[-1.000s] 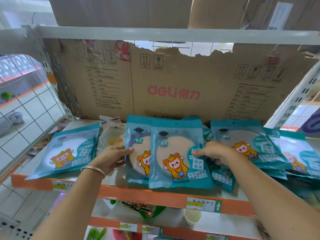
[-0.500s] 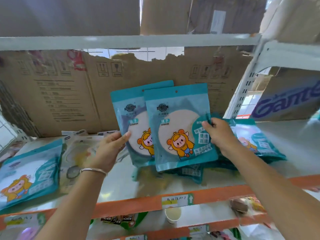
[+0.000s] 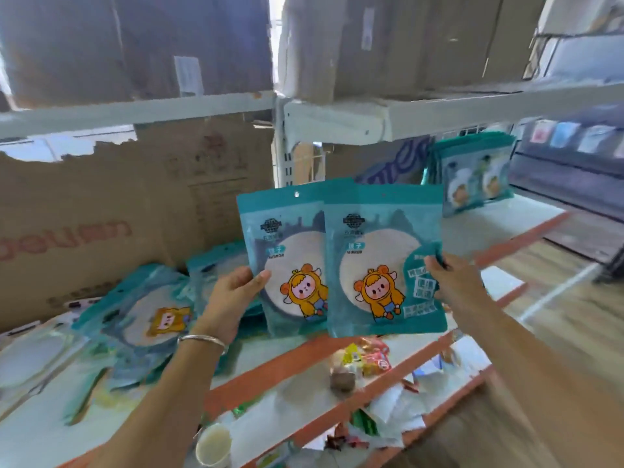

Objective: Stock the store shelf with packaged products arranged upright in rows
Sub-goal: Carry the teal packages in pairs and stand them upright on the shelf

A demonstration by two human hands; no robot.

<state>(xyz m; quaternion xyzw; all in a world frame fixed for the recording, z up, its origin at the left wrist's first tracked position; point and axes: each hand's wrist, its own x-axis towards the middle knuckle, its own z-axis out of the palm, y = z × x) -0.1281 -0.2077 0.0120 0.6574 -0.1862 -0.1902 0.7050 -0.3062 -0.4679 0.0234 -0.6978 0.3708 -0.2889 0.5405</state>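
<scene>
Nearest, the left hand (image 3: pixel 233 298), with a silver bangle (image 3: pixel 202 339) on its wrist, has its grip closed on the left edge of a teal plastic packet showing a pale round disc and a cartoon figure (image 3: pixel 290 265). The thumb lies on the front; the fingers behind are hidden. The right hand (image 3: pixel 452 285) pinches the right edge of a second matching teal packet (image 3: pixel 381 265), which overlaps the first from in front. Both packets are held upright in the air, above the shelf's orange front edge (image 3: pixel 256 383) and resting on nothing.

Each glossy packet is held by one edge only, so I judge that one could slide off the other and drop. It would land among the crumpled snack wrappers (image 3: pixel 368 359) and the white paper cup (image 3: pixel 214 445) on the shelf below. The packets are thin and flat, so once set down they will likely tip forward unless they lean on something.

On the white shelf to the left, a loose heap of the same teal packets (image 3: pixel 145 315) lies flat. Anything stood up there could catch on it.

Whether more packets sit behind the two in hand cannot be told. Motion blur smears the heap and the small print. The torn brown cardboard sheet (image 3: pixel 101 214) behind has its red lettering cut off at the frame edge. In the far right bay a standing row of teal packets (image 3: pixel 472 173) is too blurred to count. The large cardboard boxes overhead (image 3: pixel 135 45) are cropped.
</scene>
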